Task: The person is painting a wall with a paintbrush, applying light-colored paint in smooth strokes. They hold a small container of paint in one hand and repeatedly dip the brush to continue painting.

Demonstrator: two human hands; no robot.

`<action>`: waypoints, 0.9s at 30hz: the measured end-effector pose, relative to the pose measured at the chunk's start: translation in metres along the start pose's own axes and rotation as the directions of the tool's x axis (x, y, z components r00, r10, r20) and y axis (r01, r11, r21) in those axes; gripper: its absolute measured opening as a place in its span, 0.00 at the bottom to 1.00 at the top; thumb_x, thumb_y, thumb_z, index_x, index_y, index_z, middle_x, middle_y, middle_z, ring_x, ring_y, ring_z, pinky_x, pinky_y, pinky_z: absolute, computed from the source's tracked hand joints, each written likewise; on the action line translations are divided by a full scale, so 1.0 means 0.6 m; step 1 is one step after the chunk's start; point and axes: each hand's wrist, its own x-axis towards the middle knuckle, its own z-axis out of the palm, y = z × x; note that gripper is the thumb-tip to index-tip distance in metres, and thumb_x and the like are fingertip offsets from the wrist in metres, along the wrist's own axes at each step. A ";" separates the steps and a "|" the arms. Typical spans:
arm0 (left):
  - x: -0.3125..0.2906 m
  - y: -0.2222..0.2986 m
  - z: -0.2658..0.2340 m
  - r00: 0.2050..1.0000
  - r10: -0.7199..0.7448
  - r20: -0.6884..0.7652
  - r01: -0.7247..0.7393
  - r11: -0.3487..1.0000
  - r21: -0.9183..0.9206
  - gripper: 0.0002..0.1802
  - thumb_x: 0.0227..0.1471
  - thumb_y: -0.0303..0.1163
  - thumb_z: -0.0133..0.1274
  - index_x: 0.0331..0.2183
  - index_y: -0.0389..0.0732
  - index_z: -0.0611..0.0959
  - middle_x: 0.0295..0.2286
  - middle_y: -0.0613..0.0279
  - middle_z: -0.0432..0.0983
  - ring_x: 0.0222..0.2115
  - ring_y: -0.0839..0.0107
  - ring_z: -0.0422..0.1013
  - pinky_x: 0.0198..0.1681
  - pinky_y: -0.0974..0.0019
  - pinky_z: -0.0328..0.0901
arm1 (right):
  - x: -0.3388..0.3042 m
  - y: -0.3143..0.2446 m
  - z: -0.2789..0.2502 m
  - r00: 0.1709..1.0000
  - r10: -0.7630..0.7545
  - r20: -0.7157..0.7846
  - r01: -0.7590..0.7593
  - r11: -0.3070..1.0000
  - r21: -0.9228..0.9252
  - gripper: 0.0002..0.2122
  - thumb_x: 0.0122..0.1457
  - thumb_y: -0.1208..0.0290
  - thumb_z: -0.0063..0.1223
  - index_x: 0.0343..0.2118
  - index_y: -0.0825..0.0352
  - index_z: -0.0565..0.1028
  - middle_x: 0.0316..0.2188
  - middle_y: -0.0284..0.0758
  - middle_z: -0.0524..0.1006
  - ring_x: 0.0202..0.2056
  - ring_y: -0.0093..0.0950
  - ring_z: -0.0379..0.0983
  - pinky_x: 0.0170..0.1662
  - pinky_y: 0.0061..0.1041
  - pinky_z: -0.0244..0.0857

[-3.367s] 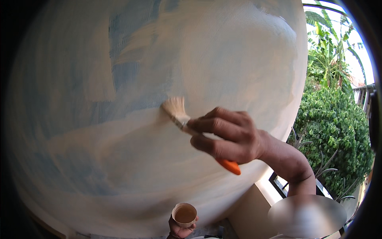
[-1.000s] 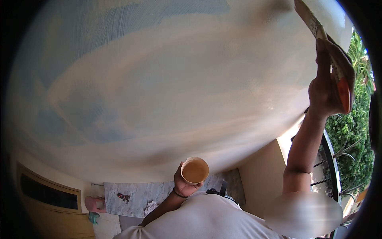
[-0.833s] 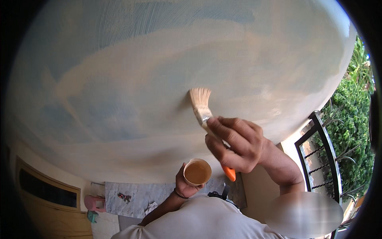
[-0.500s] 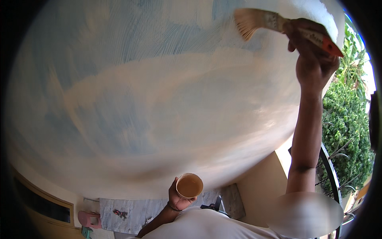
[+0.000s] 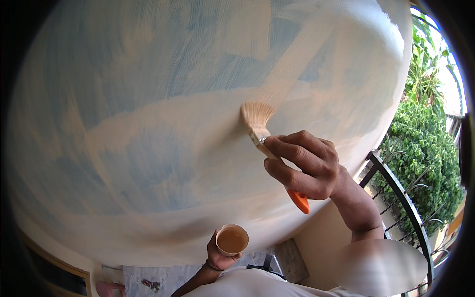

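Note:
My right hand (image 5: 308, 163) grips a flat paintbrush (image 5: 259, 129) by its handle, whose orange end sticks out below the fingers. Its pale, spread bristles bend against the wall (image 5: 163, 133), which is streaked light blue and cream. A fresh cream stroke runs from the bristles up to the right. Low in the picture, my left hand (image 5: 221, 257) is wrapped round a round cup (image 5: 232, 240) holding tan liquid. That cup is held close to my body, apart from the wall.
Dark metal railing (image 5: 403, 198) curves along the right, with leafy green bushes (image 5: 420, 158) beyond it. Below lies a grey marbled floor (image 5: 173, 279) with a small dark item (image 5: 150, 284) on it. A pink stool (image 5: 110, 289) stands at lower left near a brown-framed opening (image 5: 54, 272).
My right hand has swept the brush down and left from the upper right, leaving a cream stroke over the blue. The cup in my left hand has shifted only slightly in the picture.

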 end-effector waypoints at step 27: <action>0.056 -0.019 -0.018 0.941 0.339 0.007 -0.291 0.796 0.530 0.36 0.57 0.59 0.52 0.59 0.45 0.76 0.48 0.46 0.79 0.43 0.45 0.77 0.28 0.49 0.78 | 0.112 0.180 -0.072 0.978 0.007 -0.208 -0.038 0.989 -0.143 0.10 0.53 0.79 0.68 0.32 0.58 0.77 0.31 0.29 0.83 0.32 0.26 0.82 0.32 0.23 0.78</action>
